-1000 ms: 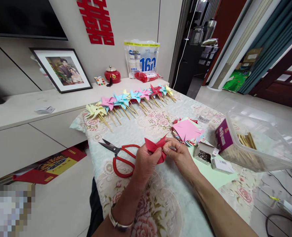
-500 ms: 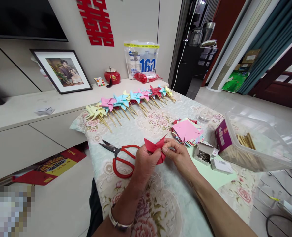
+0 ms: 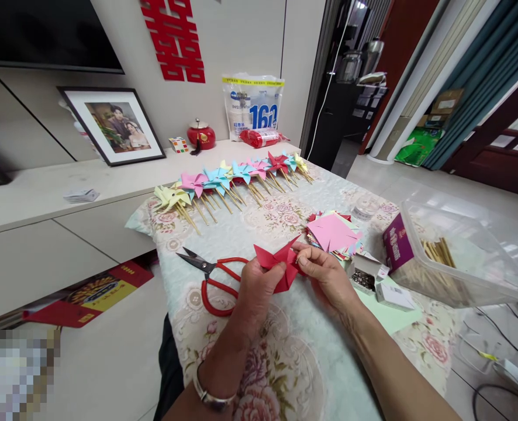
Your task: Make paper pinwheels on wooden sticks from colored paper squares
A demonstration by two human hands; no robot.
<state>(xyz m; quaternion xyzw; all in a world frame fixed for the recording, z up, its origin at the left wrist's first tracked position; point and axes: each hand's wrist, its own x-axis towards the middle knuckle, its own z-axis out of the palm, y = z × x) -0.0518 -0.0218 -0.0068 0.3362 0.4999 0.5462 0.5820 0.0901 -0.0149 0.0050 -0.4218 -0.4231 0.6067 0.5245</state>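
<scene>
A red paper pinwheel (image 3: 280,270) with folded blades is held over the table in my left hand (image 3: 259,290), thumb pressed on its front near the middle. Close against the pinwheel's right side, my right hand (image 3: 324,275) is closed in a pinch. A small shiny piece shows at its fingertips, too small to name. Red-handled scissors (image 3: 210,275) lie spread just left of my left hand. Past my right hand are a stack of slit paper squares (image 3: 334,231), pink on top, and a small open box (image 3: 364,276) of shiny metal bits.
Finished pinwheels on sticks (image 3: 224,181) line the table's far edge. At right stands a clear plastic bin (image 3: 443,286) with wooden sticks. A small white box (image 3: 394,295) lies on green paper (image 3: 390,316). A flowered cloth (image 3: 285,351) covers the table.
My right hand has shifted slightly right, away from the pinwheel's middle, and a shiny bit now shows at its fingertips. More of the pinwheel's front is visible. My left hand still grips it.
</scene>
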